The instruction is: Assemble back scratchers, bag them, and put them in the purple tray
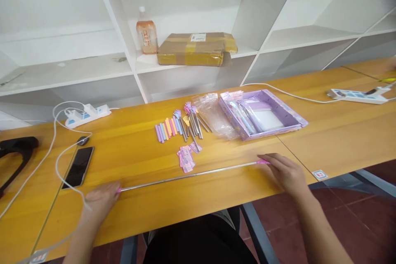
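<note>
A telescopic back scratcher (194,175), its thin metal rod drawn out long, spans the space between my hands over the wooden table. My left hand (103,196) is closed round its pink handle end. At the other end, my right hand (286,171) grips the pink claw head (262,161) with its fingers. Beyond the rod lie several pink printed cards (186,160). Farther back, metal rods with coloured hand-shaped heads (193,119) are bunched together. Beside them sits a row of pastel handle sleeves (166,130) in purple, blue, yellow and pink.
A purple box (269,111) holds wrapped pieces, with clear plastic bags (216,115) beside it. Left are a phone (78,167), a power strip (88,116) and loose white cables. Another power strip (359,95) lies right. The shelf holds a cardboard box (192,51) and a bottle (147,35).
</note>
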Motion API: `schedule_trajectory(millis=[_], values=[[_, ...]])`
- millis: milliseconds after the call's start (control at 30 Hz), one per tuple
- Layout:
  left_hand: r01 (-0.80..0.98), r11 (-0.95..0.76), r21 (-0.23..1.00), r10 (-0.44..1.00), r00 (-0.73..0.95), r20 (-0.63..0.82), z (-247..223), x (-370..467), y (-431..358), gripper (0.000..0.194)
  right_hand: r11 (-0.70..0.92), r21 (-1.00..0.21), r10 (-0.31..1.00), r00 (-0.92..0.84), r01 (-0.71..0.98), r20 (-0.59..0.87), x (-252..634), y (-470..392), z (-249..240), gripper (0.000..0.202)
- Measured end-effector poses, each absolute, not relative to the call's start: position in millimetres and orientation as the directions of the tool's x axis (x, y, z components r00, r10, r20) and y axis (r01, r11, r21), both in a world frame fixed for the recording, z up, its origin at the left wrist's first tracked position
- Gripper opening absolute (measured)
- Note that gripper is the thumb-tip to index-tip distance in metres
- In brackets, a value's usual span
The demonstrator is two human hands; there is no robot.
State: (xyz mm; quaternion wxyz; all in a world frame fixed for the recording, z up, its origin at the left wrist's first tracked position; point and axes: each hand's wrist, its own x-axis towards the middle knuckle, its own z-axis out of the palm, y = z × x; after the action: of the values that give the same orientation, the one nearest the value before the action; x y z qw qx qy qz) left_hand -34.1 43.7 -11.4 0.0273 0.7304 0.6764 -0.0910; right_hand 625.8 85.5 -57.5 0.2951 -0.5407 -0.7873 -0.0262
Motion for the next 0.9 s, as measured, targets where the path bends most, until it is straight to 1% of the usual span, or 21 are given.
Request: schedule_trajectory(millis=[67, 167, 233, 300, 433, 500, 567, 633, 767, 900], values=[[0.989, -0.119, -0.087, 0.977, 0.101, -0.189, -17.3, -45.6, 41.0, 0.036, 0.361, -0.26, 0.853, -0.205, 0.896, 0.48, 647.1, 84.1, -63.9, 0.026], [0.987, -0.128, -0.1, 0.972, 0.105, -0.211, -22.2, -41.8, 40.8, 0.036, 0.344, -0.25, 0.882, -0.22, 0.905, 0.417, 648.6, 83.8, -68.8, 0.029], [0.988, -0.111, -0.109, 0.974, 0.086, -0.211, -23.3, -36.1, 41.6, 0.035, 0.326, -0.264, 0.902, -0.215, 0.908, 0.374, 639.0, 84.4, -68.2, 0.032], [0.988, -0.09, -0.123, 0.976, 0.063, -0.21, -24.4, -32.7, 41.5, 0.033, 0.271, -0.292, 0.928, -0.169, 0.917, 0.332, 629.0, 84.8, -65.9, 0.035], [0.985, -0.052, -0.162, 0.982, 0.022, -0.186, -29.4, -32.5, 37.2, 0.033, 0.07, -0.369, 0.967, 0.028, 0.927, 0.253, 617.2, 83.3, -63.7, 0.044], [0.987, -0.044, -0.156, 0.982, 0.013, -0.189, -31.9, -33.1, 35.1, 0.033, -0.046, -0.414, 0.967, 0.144, 0.909, 0.21, 613.2, 81.4, -65.4, 0.052], [0.986, -0.048, -0.157, 0.978, 0.014, -0.207, -33.0, -33.2, 34.1, 0.033, -0.114, -0.455, 0.957, 0.22, 0.883, 0.187, 608.5, 79.0, -68.0, 0.057], [0.982, -0.061, -0.176, 0.976, 0.022, -0.216, -32.8, -32.7, 34.2, 0.034, -0.141, -0.484, 0.948, 0.258, 0.864, 0.185, 603.4, 76.4, -70.9, 0.058], [0.972, -0.081, -0.22, 0.98, 0.038, -0.193, -31.6, -30.6, 34.7, 0.035, -0.179, -0.5, 0.935, 0.304, 0.847, 0.182, 594.5, 73.1, -75.4, 0.053], [0.969, -0.097, -0.227, 0.981, 0.054, -0.189, -32.8, -28.6, 33.9, 0.035, -0.16, -0.518, 0.922, 0.315, 0.84, 0.225, 588.0, 72.9, -78.4, 0.051]])
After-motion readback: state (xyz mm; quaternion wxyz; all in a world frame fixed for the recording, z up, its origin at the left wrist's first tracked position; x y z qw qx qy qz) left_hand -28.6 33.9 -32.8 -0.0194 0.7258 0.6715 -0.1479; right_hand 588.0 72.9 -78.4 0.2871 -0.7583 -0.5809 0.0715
